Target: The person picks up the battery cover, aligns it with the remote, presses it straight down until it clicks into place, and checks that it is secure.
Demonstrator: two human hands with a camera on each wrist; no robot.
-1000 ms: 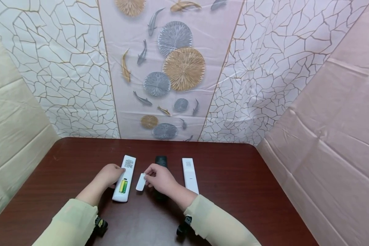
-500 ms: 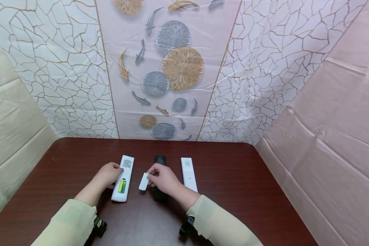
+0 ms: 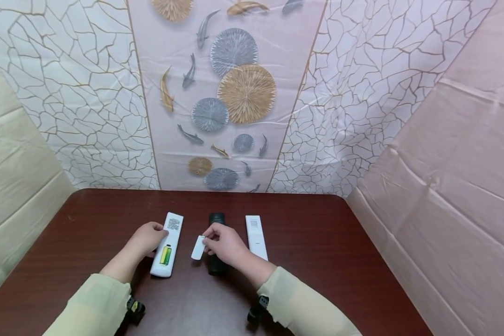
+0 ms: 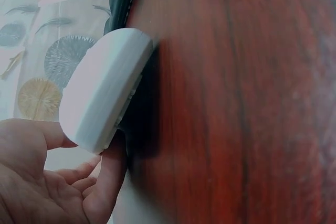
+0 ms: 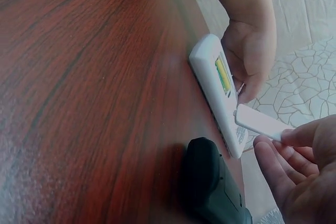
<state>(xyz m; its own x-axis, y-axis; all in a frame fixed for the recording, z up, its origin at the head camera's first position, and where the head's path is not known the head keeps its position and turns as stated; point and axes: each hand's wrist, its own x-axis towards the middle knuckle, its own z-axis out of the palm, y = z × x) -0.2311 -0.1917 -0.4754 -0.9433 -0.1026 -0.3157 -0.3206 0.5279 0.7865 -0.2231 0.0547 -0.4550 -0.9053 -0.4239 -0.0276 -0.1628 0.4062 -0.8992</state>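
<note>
A white remote control (image 3: 171, 238) lies back side up on the left, its battery compartment uncovered and green-yellow batteries (image 3: 165, 255) showing inside. My left hand (image 3: 146, 238) grips this remote by its left edge, thumb on top and fingers reaching beneath, as the left wrist view (image 4: 68, 177) shows. Between thumb and fingertips my right hand (image 3: 226, 245) pinches a small white battery cover (image 3: 198, 247), held above the table to the right of the remote and apart from it. Partly hidden under the right hand lies a black remote control (image 3: 216, 266).
Another white remote control (image 3: 256, 235) lies to the right, its near end hidden by the right forearm. All sit on a dark red-brown wooden table (image 3: 327, 261). A patterned cloth backdrop (image 3: 243, 154) hangs behind the table's far edge, with plain cloth at both sides.
My right hand has moved slightly right with the battery cover, away from the opened remote. The left hand keeps its grip on the remote. The head view has shifted a little.
</note>
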